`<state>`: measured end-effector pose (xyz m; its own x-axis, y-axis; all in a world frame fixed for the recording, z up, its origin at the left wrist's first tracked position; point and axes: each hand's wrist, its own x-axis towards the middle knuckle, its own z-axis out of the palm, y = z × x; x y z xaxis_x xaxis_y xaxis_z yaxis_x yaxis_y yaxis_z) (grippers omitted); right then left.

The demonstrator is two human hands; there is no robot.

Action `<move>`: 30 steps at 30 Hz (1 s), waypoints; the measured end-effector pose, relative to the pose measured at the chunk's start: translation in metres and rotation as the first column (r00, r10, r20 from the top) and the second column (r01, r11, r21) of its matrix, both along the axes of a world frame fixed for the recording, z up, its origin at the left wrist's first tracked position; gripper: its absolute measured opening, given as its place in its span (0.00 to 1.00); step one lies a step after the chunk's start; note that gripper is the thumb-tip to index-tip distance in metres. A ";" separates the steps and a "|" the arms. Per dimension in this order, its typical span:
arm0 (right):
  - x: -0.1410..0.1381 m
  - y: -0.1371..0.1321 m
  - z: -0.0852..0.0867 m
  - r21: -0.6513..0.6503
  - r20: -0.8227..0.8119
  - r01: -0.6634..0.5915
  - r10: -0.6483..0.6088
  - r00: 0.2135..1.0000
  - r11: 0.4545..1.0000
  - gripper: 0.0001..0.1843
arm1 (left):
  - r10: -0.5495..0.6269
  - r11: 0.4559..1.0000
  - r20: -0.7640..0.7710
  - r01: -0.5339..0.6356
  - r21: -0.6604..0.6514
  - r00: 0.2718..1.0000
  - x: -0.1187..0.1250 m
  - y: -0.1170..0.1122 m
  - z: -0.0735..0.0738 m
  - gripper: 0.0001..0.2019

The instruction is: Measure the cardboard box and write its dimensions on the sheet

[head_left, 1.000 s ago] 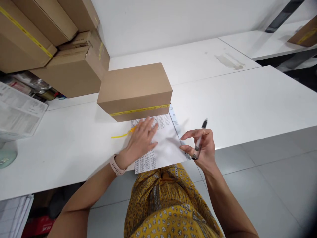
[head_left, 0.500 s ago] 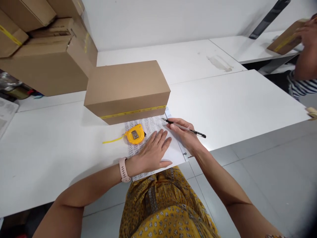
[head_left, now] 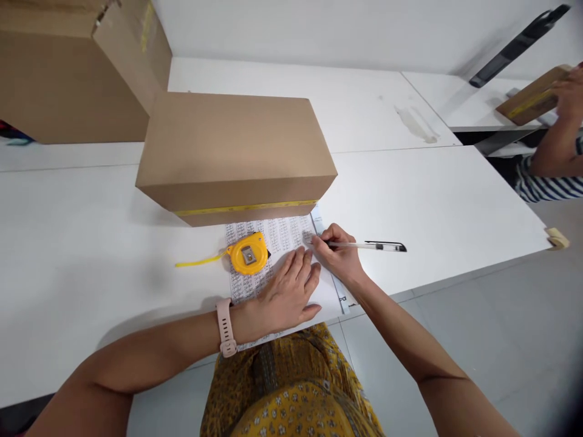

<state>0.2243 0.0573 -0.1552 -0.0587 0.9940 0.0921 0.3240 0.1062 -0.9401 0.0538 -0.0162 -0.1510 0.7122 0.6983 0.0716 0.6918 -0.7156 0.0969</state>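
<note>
My right hand (head_left: 339, 254) is closed around a pen (head_left: 380, 245) with a clear barrel and black cap end. The pen's tip meets a sheet of paper (head_left: 285, 233) covered with columns of handwriting. Flat on that sheet lies my left hand (head_left: 289, 291), fingers stretched out, with a pale pink band on the wrist. A yellow tape measure (head_left: 248, 254) rests on the paper left of my fingers, a short length of its blade drawn out to the left. Behind it a closed cardboard box (head_left: 237, 142) with yellow tape covers the sheet's far edge.
Larger cardboard boxes (head_left: 68, 85) stand at the back left of the white table (head_left: 82, 243). At the far right another person's hand (head_left: 569, 97) touches a small taped box (head_left: 531, 100). A long black object (head_left: 514, 48) leans against the wall.
The view has shifted, tilting down slightly. My right hand has turned the pen to lie flatter, its tip now lower on the paper. My left hand stays flat on the sheet.
</note>
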 end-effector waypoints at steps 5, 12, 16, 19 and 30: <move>-0.002 -0.001 0.002 0.022 0.047 0.038 -0.039 0.998 0.999 0.16 | -0.006 1.000 -0.004 0.006 0.006 1.000 0.001 0.000 0.001 0.39; -0.001 0.000 -0.002 0.009 0.086 0.007 -0.008 0.996 1.000 0.16 | 0.002 1.000 -0.017 -0.001 0.024 1.000 0.001 0.000 -0.001 0.39; 0.000 0.000 -0.005 0.020 0.104 -0.012 0.010 0.994 1.000 0.16 | -0.001 1.000 -0.008 0.001 0.017 1.000 0.001 0.000 -0.001 0.39; 0.000 0.000 -0.006 0.024 0.117 -0.015 0.012 0.993 1.000 0.16 | -0.001 1.000 -0.010 0.001 0.005 1.000 0.001 0.000 -0.001 0.39; -0.002 0.001 0.003 0.022 0.065 0.016 -0.018 0.998 1.000 0.16 | -0.011 1.000 -0.019 0.011 -0.003 1.000 0.000 0.001 0.001 0.39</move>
<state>0.2220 0.0580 -0.1526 -0.0482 0.9927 0.1103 0.3863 0.1204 -0.9145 0.0536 -0.0155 -0.1504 0.7212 0.6905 0.0557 0.6856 -0.7229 0.0860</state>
